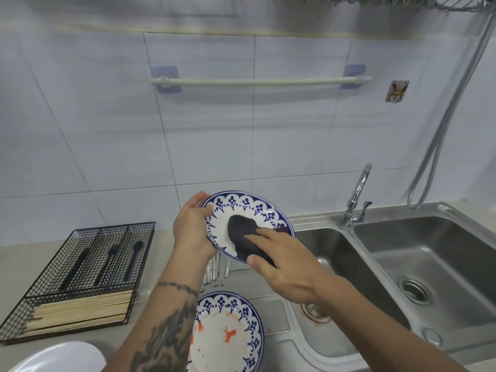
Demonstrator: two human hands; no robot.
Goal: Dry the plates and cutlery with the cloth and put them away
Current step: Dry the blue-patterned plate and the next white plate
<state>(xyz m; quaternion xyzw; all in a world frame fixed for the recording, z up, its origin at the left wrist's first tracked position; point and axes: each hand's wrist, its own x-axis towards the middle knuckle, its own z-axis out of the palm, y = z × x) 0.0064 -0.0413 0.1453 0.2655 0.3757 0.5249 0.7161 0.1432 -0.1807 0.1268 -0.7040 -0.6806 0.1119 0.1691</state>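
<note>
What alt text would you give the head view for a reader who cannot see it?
A person's left hand holds a blue-patterned plate tilted above a steel sink while the right hand presses a dark cloth onto it. A second plate with orange marks lies below, and a wire cutlery basket stands to the left.

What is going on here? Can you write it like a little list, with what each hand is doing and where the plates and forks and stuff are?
left hand: grips the rim of the held plate
right hand: presses the dark cloth onto that plate
held plate: tilted, up in the air by the sink
second plate: on the counter below, with orange smears
metal cutlery: lying under the held plate
wire tray: left on the counter, holds black utensils and chopsticks
</note>
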